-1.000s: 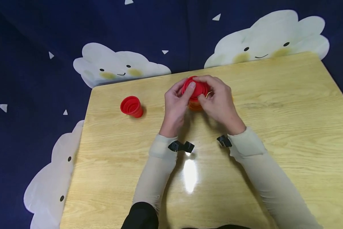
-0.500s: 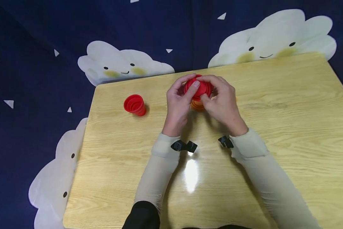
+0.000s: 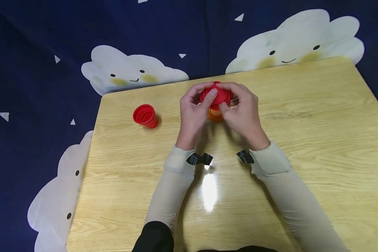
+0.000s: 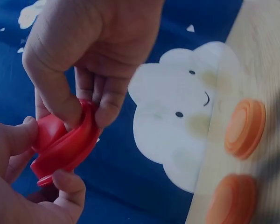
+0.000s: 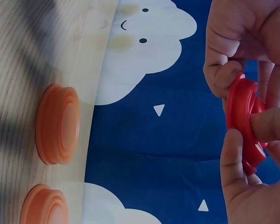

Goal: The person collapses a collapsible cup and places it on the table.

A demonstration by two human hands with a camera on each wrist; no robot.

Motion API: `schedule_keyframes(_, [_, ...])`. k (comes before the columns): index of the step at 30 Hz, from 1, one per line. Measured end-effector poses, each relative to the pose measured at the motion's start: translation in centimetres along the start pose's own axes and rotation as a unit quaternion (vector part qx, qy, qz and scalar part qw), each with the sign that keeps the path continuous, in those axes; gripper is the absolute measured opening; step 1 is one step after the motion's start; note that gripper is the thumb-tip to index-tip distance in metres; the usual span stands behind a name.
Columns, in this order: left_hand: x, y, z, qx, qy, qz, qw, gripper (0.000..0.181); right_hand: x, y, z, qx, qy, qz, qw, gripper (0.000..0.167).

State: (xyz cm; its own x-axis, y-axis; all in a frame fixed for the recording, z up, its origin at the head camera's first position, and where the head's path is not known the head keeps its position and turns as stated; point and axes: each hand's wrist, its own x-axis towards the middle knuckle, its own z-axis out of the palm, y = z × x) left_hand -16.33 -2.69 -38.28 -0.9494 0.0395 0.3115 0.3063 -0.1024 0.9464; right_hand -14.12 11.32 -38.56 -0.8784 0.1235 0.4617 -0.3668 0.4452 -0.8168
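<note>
Near the far edge of the table, a red collapsible cup (image 3: 219,98) is held above the surface, squashed into stacked rings. My left hand (image 3: 192,115) grips its left side, thumb lying on its face. My right hand (image 3: 245,113) pinches the right side, its thumb at the lower rim. The wrist views show the red cup (image 4: 67,144) tilted and bent between the fingers of both hands. Beneath it in the head view sits a flattened orange cup (image 3: 214,115), partly covered. Two flattened orange cups show in the right wrist view, one nearer the middle (image 5: 58,123) and one lower (image 5: 45,207).
A second red cup (image 3: 145,116), extended to full height, stands on the left part of the wooden table (image 3: 122,182). Beyond the table's far and left edges hangs dark blue cloth (image 3: 157,31) with white clouds and triangles.
Both hands keep hold of the red cup in nearly the same place. The left hand's fingers have spread a little further round its upper rim.
</note>
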Motion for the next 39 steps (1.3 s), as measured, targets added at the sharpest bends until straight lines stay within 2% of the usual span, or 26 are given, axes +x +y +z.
schedule_keyframes(5, [0.2,0.1,-0.1,0.033,-0.017,0.013,0.9992,0.023,0.0,-0.1,0.0,-0.008,0.013,-0.012,0.9998,0.036])
schedule_keyframes(10, [0.2,0.2,-0.2,0.052,-0.023,0.003,0.9984,0.02,0.0,-0.1,-0.1,-0.016,0.019,-0.022,0.9994,0.038])
schedule_keyframes(15, [0.2,-0.1,-0.2,0.069,-0.023,-0.013,0.9973,0.018,0.0,0.0,-0.4,-0.024,0.005,-0.027,0.9993,0.04])
schedule_keyframes(21, [0.6,0.2,-0.1,0.092,-0.04,-0.005,0.995,0.016,0.5,0.1,-1.1,-0.038,-0.014,-0.022,0.9989,0.038])
schedule_keyframes(26, [0.7,0.7,-0.6,0.105,-0.051,0.002,0.9931,0.015,1.0,-0.5,-1.4,-0.056,-0.039,-0.04,0.9968,0.035])
schedule_keyframes(35, [0.9,1.3,-0.9,0.144,-0.074,0.013,0.9867,0.011,1.2,-1.2,-1.5,-0.078,-0.058,-0.071,0.9927,0.029])
schedule_keyframes(39, [1.0,1.4,-0.8,0.127,-0.071,0.011,0.9894,0.011,1.4,-1.3,-1.5,-0.071,-0.049,-0.072,0.9937,0.029])
